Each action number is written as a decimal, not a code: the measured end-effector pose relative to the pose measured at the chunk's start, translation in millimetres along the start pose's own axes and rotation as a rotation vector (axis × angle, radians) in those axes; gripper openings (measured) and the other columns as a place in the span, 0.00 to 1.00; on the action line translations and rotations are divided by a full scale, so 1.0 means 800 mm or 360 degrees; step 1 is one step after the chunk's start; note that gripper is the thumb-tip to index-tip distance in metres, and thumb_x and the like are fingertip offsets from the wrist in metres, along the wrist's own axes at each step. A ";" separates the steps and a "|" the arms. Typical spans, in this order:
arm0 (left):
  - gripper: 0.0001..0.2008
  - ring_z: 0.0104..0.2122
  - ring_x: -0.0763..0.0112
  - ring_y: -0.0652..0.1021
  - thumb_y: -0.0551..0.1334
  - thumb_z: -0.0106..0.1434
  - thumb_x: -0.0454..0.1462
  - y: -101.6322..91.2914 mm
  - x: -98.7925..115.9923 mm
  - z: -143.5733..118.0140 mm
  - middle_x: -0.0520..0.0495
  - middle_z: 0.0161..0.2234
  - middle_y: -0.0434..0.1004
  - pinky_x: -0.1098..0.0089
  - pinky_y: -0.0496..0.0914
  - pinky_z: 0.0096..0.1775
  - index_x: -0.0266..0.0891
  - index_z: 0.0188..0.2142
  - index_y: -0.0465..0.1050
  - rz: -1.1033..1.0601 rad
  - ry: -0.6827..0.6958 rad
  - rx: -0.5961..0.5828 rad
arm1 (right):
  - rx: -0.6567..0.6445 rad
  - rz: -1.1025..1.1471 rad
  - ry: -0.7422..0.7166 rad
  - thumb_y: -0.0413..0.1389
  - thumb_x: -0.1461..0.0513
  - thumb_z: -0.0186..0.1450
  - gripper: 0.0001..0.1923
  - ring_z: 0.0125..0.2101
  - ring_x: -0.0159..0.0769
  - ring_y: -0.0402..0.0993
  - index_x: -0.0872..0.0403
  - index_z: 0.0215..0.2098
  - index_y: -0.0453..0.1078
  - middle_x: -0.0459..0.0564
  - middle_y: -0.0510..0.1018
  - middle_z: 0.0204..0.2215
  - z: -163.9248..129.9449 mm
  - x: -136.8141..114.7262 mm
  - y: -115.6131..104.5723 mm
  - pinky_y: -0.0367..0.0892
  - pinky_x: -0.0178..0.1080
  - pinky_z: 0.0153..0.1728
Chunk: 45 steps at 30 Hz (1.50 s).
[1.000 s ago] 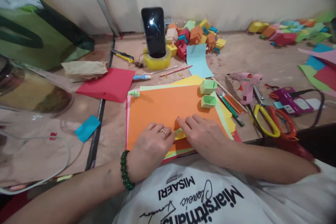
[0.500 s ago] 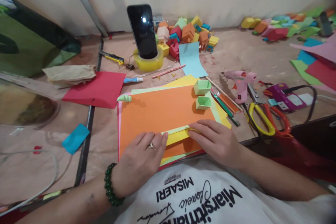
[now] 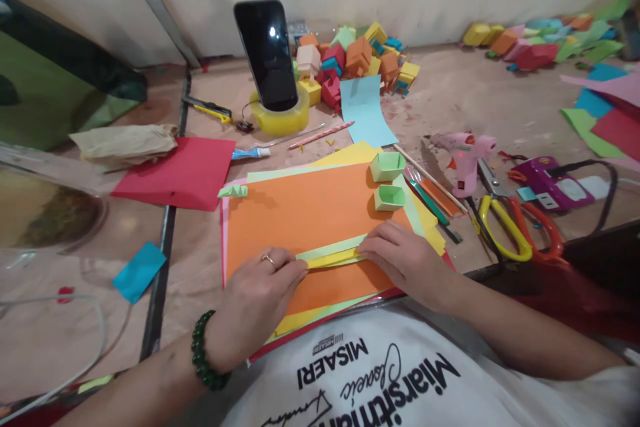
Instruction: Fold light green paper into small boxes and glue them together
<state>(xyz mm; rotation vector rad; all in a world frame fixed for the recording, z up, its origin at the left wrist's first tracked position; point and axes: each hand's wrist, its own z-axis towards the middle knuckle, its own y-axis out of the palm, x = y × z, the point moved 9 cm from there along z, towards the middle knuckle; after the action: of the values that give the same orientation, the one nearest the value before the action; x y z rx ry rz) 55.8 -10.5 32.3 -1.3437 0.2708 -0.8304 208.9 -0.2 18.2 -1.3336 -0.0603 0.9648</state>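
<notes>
Yellow strip lies low on the orange sheet, nr the person's shirt, btwn the 2 hands; a pale green strip is just behind it, can't tell if they're 1 pc. L hand has thumb & fingers pinched nearly closed on the L end. R hand has its fingers bent & close tog. on the R end, thumb mostly hidden. To fold well, I'd say line up the long edges 1st, keep both ends level, then press from the middle out so the crease is flat & not skew. Don't tug, thin paper may rip or buckle. 2 little green boxes sit nr the sheet's far R corner, so R fingers should mind not to bump them. Further R: pink glue gun & yellow-handled scissors. At back, a phone stands in a tape roll beside a heap of paper boxes
</notes>
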 end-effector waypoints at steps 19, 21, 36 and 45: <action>0.15 0.26 0.70 0.73 0.50 0.67 0.34 0.011 -0.025 0.001 0.49 0.25 0.70 0.70 0.67 0.28 0.39 0.28 0.71 -0.0256 -0.0314 -0.0236 | 0.0040 0.0248 0.0192 0.51 0.64 0.69 0.06 0.30 0.34 0.70 0.55 0.39 0.70 0.50 0.77 0.30 0.005 0.019 -0.006 0.69 0.36 0.30; 0.14 0.26 0.70 0.73 0.50 0.67 0.33 0.010 -0.025 0.001 0.49 0.25 0.71 0.70 0.67 0.28 0.39 0.28 0.71 -0.0280 -0.0324 -0.0213 | 0.0056 0.0213 0.0249 0.51 0.63 0.69 0.06 0.29 0.34 0.71 0.55 0.40 0.70 0.49 0.77 0.29 0.005 0.020 -0.006 0.69 0.36 0.29; 0.11 0.30 0.67 0.78 0.51 0.64 0.31 0.015 -0.029 0.004 0.48 0.33 0.78 0.68 0.70 0.30 0.40 0.41 0.71 -0.0307 -0.0397 -0.0234 | 0.0117 0.0130 0.0321 0.53 0.63 0.67 0.09 0.28 0.35 0.73 0.55 0.46 0.67 0.50 0.77 0.31 0.002 0.026 -0.005 0.72 0.38 0.28; 0.16 0.31 0.69 0.77 0.51 0.64 0.31 0.017 -0.029 0.005 0.48 0.33 0.77 0.70 0.70 0.32 0.40 0.47 0.72 -0.0278 -0.0382 -0.0306 | 0.0095 0.0116 0.0273 0.50 0.64 0.68 0.09 0.29 0.35 0.71 0.54 0.46 0.66 0.49 0.75 0.29 0.003 0.023 -0.005 0.70 0.37 0.27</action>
<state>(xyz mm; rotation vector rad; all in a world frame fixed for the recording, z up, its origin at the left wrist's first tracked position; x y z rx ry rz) 47.2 8.2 14.2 -1.6498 0.0459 -0.7927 221.2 12.9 13.3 -1.3660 0.1480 0.9028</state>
